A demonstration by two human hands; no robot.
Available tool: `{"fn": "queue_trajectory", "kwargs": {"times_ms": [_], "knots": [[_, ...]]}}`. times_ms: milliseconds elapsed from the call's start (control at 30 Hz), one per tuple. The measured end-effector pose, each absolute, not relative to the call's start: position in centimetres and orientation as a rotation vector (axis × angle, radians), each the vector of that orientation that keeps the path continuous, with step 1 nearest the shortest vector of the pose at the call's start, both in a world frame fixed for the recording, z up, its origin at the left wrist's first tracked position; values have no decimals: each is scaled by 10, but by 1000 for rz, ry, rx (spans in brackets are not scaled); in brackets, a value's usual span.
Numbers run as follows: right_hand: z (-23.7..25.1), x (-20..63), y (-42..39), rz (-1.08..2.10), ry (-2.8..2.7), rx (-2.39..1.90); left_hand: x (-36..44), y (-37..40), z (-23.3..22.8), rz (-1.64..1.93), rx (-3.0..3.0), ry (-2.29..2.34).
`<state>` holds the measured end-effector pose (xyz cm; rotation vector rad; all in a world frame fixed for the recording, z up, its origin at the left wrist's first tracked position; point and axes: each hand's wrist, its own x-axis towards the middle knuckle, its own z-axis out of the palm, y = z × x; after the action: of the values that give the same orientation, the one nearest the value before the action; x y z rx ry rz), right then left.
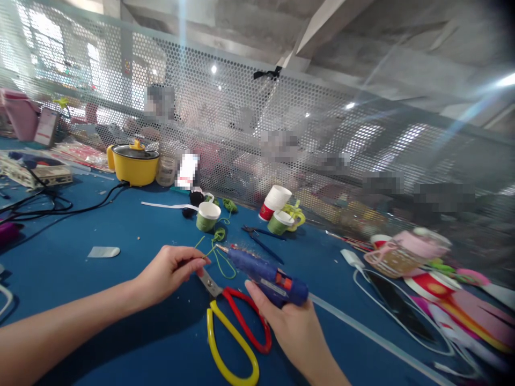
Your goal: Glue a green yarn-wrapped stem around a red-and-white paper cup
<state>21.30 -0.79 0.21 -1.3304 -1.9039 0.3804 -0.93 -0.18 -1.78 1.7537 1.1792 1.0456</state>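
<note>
Hands (171,272) (290,324) hold yarn (219,235), glue gun (263,274) aslant, pointing left

Left hand (175,271) pinching, right hand (292,324) gripping — I have both forward.
My left forearm (86,321) slants in from the left, thumb (192,267) closed toward the fingers (185,253); my right thumb (258,298) stretches forward.

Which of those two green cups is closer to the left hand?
The green cup beside the white strip; the other green cup, by the blue-handled pliers, is farther from the left hand.
</note>
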Motion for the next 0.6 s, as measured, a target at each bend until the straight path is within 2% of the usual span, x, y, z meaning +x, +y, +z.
{"fn": "queue_trajectory", "kwargs": {"times_ms": [233, 600], "knots": [[-5, 220, -6, 168, -2076, -1223, -7, -2, -17, 1049, 1752, 1192], [-12, 229, 0, -800, -2326, -915, -8, -1, -22, 1066, 1732, 1171]]}}
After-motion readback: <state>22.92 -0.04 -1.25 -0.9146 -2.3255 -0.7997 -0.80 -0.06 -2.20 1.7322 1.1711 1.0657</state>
